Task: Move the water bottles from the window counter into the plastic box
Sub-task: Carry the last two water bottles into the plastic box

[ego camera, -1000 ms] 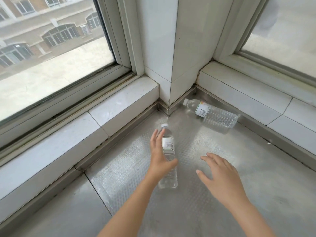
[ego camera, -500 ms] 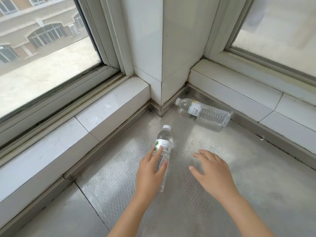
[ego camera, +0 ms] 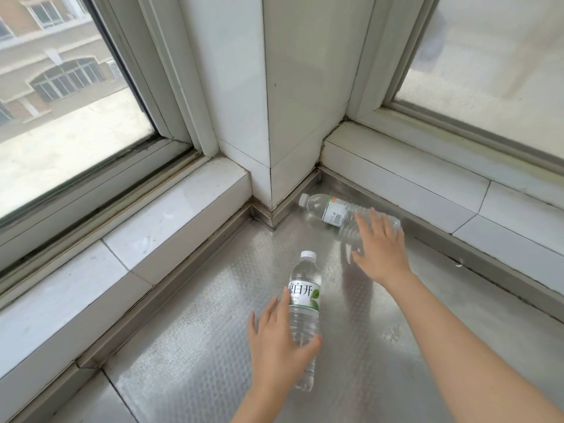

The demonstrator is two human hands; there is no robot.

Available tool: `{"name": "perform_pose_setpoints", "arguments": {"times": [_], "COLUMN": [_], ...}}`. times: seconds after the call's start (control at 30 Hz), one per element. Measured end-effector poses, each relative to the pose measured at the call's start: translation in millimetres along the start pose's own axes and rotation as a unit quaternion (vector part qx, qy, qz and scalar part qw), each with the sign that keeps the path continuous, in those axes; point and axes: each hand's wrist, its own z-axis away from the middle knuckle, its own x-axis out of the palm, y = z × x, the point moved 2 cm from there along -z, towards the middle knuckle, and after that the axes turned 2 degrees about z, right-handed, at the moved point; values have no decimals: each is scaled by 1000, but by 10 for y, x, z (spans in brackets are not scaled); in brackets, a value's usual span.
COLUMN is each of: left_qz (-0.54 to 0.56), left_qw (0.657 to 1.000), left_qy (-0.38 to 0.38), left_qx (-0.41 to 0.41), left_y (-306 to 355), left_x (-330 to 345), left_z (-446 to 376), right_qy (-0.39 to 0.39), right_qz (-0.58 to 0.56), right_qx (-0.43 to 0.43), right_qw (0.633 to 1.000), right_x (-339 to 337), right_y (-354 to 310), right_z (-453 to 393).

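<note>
Two clear water bottles on the patterned metal desk (ego camera: 189, 355) in the window corner. Near bottle (ego camera: 303, 303) upright with white cap on top and green-leaf label facing the camera, standing well out from the ledges. Left hand (ego camera: 279, 343) against its lower body from the left: fingers spread and extended up along the side, thumb (ego camera: 311, 345) crossing the front below the label, not closed around it. Far bottle (ego camera: 332, 210) on its side close to the right ledge (ego camera: 406, 181), cap pointing toward the white pillar (ego camera: 293, 102), barcode on its label showing. Right hand (ego camera: 381, 251) over that bottle's base end, palm down, fingers apart and fanned, fingertips overlapping the ribbed body; cannot tell whether touching or just above. Bottles well apart, each with its own hand. Window panes left and right above the ledges.
</note>
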Motion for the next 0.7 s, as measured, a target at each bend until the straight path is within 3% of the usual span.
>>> {"name": "perform_pose_setpoints", "arguments": {"times": [0.13,0.3,0.53,0.7], "left_qz": [-17,-22,-47,-40], "left_qw": [1000,999,991,988], "left_qy": [5,24,87,109], "left_qx": [-11,-33,-94,-103], "left_y": [32,6,-59,-74], "left_x": [-62,-170,-442,-458], "left_z": [-4,-60,-81,1], "right_qy": [-31,112,-62,-25], "right_qz": [-8,-24,-63,-8], "right_qx": [14,-24,-82,-90], "right_qw": [999,993,993,996], "right_x": [-38,-176,188,184], "right_y": [98,52,-261,-501], "right_z": [-177,-118,246,564]}}
